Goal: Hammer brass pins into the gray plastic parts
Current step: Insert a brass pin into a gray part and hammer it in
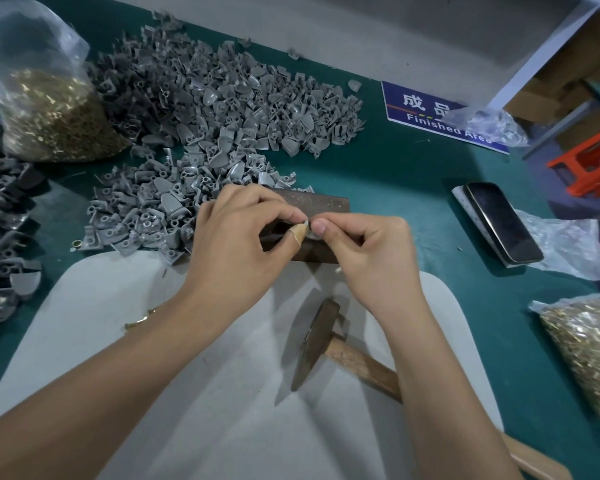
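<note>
Both hands are meeting over the dark, rusty rectangular metal block that is sitting on the green-covered table, and the small gray plastic part is lying right between their fingertips. The left hand is pinching the part from its left side, its grip narrow, with a tan plaster wrapped round the thumb tip. The right hand is closing on it from the right, thumb and forefinger pressed tight together at the same spot; whether a brass pin is already sitting between those fingers is too small to tell. The part is mostly hidden, showing only as a pale gray sliver with a curved edge, so its long axis cannot be read.

The wooden-handled hammer with a dark steel head is lying on the pale gray mat just below the right wrist, handle running away to the lower right, so the right hand is the nearer one for picking it up while the left is holding the part on the block.

A big heap of loose gray plastic parts is spreading behind the left hand, and a clear bag of brass pins is standing at the far left, well apart from the block.
</note>
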`<state>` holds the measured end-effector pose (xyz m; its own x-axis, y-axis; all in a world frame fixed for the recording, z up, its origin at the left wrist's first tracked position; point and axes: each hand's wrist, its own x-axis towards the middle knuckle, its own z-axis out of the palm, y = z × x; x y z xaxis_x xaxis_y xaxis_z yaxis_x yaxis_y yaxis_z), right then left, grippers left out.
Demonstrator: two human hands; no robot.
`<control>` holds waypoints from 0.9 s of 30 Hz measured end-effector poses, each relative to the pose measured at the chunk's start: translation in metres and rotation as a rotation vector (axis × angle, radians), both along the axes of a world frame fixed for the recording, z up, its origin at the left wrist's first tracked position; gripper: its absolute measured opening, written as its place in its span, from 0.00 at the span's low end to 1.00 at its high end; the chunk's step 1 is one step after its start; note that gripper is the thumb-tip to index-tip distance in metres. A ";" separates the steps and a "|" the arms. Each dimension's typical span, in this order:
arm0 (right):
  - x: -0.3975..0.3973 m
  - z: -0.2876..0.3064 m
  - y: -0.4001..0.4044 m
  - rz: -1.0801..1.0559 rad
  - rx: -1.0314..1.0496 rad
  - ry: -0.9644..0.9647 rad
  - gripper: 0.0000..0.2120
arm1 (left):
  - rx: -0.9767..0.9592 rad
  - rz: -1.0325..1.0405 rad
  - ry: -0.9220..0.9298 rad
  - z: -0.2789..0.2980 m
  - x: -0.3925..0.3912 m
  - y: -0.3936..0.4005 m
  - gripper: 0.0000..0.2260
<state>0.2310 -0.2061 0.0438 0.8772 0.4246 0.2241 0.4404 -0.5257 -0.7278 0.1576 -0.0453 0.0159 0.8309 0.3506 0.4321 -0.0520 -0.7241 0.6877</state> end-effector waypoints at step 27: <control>-0.006 0.002 0.001 -0.019 -0.115 -0.122 0.01 | -0.044 -0.031 -0.013 0.001 0.001 0.000 0.04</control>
